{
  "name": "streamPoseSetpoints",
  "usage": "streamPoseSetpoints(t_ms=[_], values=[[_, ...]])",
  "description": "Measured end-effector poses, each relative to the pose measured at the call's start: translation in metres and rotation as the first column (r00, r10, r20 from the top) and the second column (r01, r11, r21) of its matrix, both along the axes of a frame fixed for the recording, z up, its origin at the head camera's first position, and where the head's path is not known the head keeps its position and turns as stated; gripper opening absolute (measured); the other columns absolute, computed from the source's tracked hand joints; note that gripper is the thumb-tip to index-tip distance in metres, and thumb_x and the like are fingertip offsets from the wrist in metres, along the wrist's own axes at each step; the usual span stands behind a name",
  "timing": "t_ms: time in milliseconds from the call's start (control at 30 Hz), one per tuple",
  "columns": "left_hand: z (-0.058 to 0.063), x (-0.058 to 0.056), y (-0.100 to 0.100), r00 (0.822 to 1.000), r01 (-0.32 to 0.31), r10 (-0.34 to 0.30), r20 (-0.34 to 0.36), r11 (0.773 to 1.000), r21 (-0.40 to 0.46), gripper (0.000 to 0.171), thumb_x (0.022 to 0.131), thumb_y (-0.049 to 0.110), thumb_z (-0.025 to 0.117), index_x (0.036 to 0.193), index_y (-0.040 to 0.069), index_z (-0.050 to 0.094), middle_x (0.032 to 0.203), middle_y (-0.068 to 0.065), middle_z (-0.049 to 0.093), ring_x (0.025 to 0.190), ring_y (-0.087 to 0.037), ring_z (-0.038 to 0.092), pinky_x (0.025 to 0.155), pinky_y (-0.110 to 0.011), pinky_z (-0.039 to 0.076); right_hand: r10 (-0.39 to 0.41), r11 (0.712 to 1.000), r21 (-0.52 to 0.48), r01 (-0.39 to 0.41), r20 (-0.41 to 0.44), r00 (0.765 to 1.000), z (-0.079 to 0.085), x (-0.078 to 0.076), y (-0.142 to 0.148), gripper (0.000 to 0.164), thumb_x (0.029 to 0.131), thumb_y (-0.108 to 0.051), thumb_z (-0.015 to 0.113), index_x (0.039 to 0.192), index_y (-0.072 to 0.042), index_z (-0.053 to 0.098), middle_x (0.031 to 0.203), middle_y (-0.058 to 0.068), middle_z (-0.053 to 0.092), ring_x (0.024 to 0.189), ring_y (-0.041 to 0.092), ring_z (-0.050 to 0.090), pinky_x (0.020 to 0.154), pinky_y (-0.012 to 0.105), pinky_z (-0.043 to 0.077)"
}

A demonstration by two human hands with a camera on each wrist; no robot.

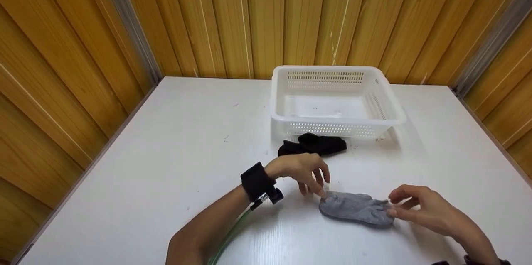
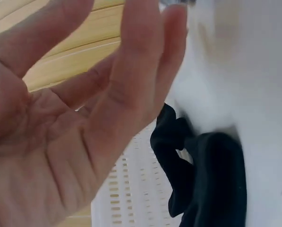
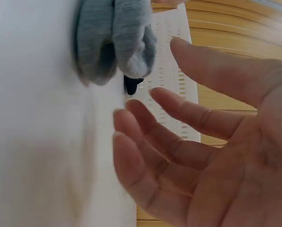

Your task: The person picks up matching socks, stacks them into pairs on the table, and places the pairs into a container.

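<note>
A grey sock [image 1: 353, 209], folded in layers, lies flat on the white table in the head view. My left hand [image 1: 301, 169] is at the sock's left end, fingers loosely bent and spread, a fingertip at or just over the fabric; whether it touches is unclear. At the other end is my right hand [image 1: 428, 209], fingers and thumb apart. The right wrist view shows a gap between that hand's fingers [image 3: 131, 161] and the grey sock [image 3: 115, 38]. Black socks [image 1: 314, 144], bunched together, lie just behind my left hand.
A white plastic basket [image 1: 336, 121] with slotted walls stands at the back of the white table [image 1: 166, 165], behind the black socks. Wood-patterned panels [image 1: 266, 20] rise behind the table and on both sides. A green cable [image 1: 230, 236] runs along my left forearm.
</note>
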State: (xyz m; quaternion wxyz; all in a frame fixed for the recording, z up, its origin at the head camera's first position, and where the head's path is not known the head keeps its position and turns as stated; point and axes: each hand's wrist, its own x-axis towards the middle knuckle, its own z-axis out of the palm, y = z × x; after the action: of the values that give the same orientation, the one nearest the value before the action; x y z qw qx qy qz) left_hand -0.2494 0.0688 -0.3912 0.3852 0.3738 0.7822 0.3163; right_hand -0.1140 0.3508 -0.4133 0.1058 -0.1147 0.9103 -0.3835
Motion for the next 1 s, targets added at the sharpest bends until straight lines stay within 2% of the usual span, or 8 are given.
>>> streamPoseSetpoints(t_ms=[167,267,500,600,667,767,833,1000], values=[[-0.008,0.005,0.005,0.96,0.114,-0.124,-0.251,0.992,-0.054,0.025,0.071,0.004,0.07,0.094,0.009,0.063,0.088,0.001,0.063,0.057,-0.006,0.057,0.05,-0.022,0.049,0.049,0.999,0.015,-0.05,0.048,0.998,-0.007,-0.005,-0.004,0.041,0.078,-0.029,0.068,0.102,0.001,0.055,0.09,0.006,0.058,0.076,0.015,0.057,0.064,0.024,0.047],[-0.013,0.007,0.01,0.941,0.13,-0.141,-0.309,0.99,-0.056,0.025,0.069,0.003,0.069,0.092,0.009,0.063,0.081,0.004,0.063,0.055,-0.005,0.056,0.049,-0.019,0.047,0.072,0.997,0.014,-0.073,0.044,0.996,-0.011,-0.008,-0.004,0.039,0.076,-0.026,0.07,0.099,0.003,0.056,0.082,0.004,0.057,0.071,0.01,0.054,0.061,0.023,0.046],[-0.021,0.01,0.017,0.916,0.138,-0.166,-0.365,0.985,-0.102,0.028,0.067,-0.001,0.067,0.092,0.012,0.063,0.067,0.008,0.061,0.05,-0.003,0.054,0.048,-0.017,0.045,0.123,0.992,0.037,-0.124,0.017,0.992,-0.014,-0.01,-0.005,0.012,0.077,-0.016,0.067,0.082,-0.009,0.059,0.069,-0.003,0.053,0.061,0.005,0.047,0.051,0.023,0.039],[-0.02,0.009,0.018,0.902,0.17,-0.198,-0.385,0.98,-0.105,0.026,0.07,0.0,0.065,0.093,0.012,0.064,0.067,0.007,0.061,0.051,-0.002,0.053,0.049,-0.016,0.043,0.111,0.993,0.041,-0.111,0.013,0.994,-0.014,-0.008,-0.007,0.01,0.076,-0.014,0.067,0.08,-0.011,0.058,0.072,-0.003,0.056,0.063,0.006,0.05,0.053,0.023,0.04],[-0.018,0.008,0.017,0.906,0.197,-0.217,-0.363,0.976,-0.092,0.021,0.075,0.002,0.062,0.094,0.009,0.063,0.069,0.003,0.063,0.053,-0.003,0.052,0.05,-0.015,0.043,0.096,0.994,0.046,-0.097,0.021,0.995,-0.014,-0.008,-0.007,0.01,0.076,-0.015,0.067,0.08,-0.011,0.058,0.074,-0.003,0.057,0.065,0.007,0.051,0.054,0.024,0.04],[-0.015,0.007,0.015,0.919,0.224,-0.242,-0.312,0.97,-0.092,0.012,0.085,0.015,0.059,0.094,0.008,0.063,0.074,0.002,0.063,0.057,-0.005,0.054,0.052,-0.016,0.044,0.086,0.995,0.039,-0.087,0.027,0.996,-0.014,-0.007,-0.007,0.011,0.076,-0.015,0.067,0.079,-0.01,0.058,0.073,-0.003,0.057,0.064,0.007,0.05,0.054,0.024,0.039],[-0.013,0.008,0.016,0.925,0.221,-0.247,-0.29,0.968,-0.12,0.02,0.086,0.029,0.06,0.093,0.011,0.063,0.076,0.005,0.063,0.06,-0.005,0.056,0.054,-0.016,0.045,0.088,0.996,0.032,-0.089,0.03,0.996,-0.014,-0.007,-0.007,0.011,0.077,-0.015,0.067,0.079,-0.009,0.058,0.072,-0.003,0.056,0.063,0.007,0.048,0.054,0.023,0.038],[-0.013,0.017,0.019,0.9,0.197,-0.258,-0.352,0.96,-0.2,0.032,0.074,0.046,0.068,0.088,0.017,0.064,0.076,0.013,0.059,0.068,-0.001,0.054,0.059,-0.015,0.043,0.095,0.995,0.015,-0.096,0.032,0.995,-0.014,-0.007,-0.008,0.009,0.078,-0.013,0.065,0.079,-0.009,0.057,0.071,-0.004,0.055,0.063,0.006,0.047,0.053,0.023,0.038]])
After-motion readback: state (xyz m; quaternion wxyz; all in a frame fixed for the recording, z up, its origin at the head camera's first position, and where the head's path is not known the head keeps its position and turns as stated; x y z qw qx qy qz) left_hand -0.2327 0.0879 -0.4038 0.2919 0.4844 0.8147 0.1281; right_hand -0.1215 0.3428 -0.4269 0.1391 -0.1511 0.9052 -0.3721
